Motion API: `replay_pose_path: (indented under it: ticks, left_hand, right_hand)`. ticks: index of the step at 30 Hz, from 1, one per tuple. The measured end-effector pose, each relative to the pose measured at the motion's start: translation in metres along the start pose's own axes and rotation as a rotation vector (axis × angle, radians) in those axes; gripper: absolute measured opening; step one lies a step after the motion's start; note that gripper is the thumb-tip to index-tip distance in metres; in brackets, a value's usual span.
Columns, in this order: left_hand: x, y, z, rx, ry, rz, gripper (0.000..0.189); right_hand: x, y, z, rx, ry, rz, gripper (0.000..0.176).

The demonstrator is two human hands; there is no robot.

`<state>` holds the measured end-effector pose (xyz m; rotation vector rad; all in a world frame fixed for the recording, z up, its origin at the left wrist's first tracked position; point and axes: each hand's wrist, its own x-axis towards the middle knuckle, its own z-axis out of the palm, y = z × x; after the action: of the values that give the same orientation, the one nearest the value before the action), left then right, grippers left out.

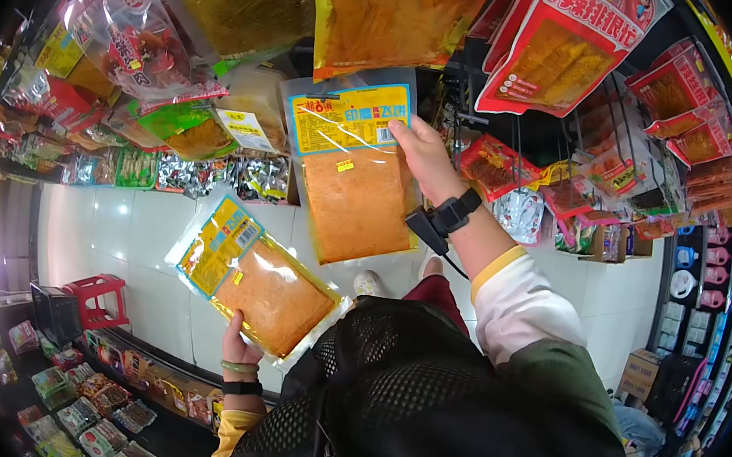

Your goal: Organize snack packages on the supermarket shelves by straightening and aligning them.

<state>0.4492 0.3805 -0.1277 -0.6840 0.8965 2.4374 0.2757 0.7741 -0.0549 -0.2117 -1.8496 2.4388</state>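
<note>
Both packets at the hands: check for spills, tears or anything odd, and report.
Nothing plainly stands out. The lower packet, in the left hand, slants, which seems just how it is held; the upper packet, at the right hand, is nearly upright. Neither shows a tear or spill, though glare may hide small flaws.

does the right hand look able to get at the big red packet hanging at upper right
Probably yes: the big red packet hangs nearby with its front uncovered, but the right hand is gripping a yellow-labelled packet and would likely have to let it go first.
</note>
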Motion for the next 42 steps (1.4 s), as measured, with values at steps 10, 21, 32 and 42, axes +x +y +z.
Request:
replay_pose_path:
  ticks: [10, 21, 32, 42]
  left_hand:
    - [-0.009, 0.002, -0.004, 0.020, 0.017, 0.085, 0.059]
    - [-0.009, -0.002, 0.002, 0.076, 0.010, 0.074, 0.060]
    - [-0.006, -0.007, -0.001, 0.072, 0.050, 0.048, 0.059]
    - [-0.012, -0.008, 0.007, 0.106, 0.017, 0.054, 0.060]
  right_hand:
    - [-0.004, 0.013, 0.008, -0.292, 0.146, -0.121, 0.026]
    - [-0.010, 0.021, 0.039, -0.353, 0.268, -0.052, 0.028]
    - [-0.001, 0.015, 0.040, -0.446, 0.312, -0.046, 0.031]
    - [0.083, 0.088, -0.008, -0.162, 0.315, -0.012, 0.035]
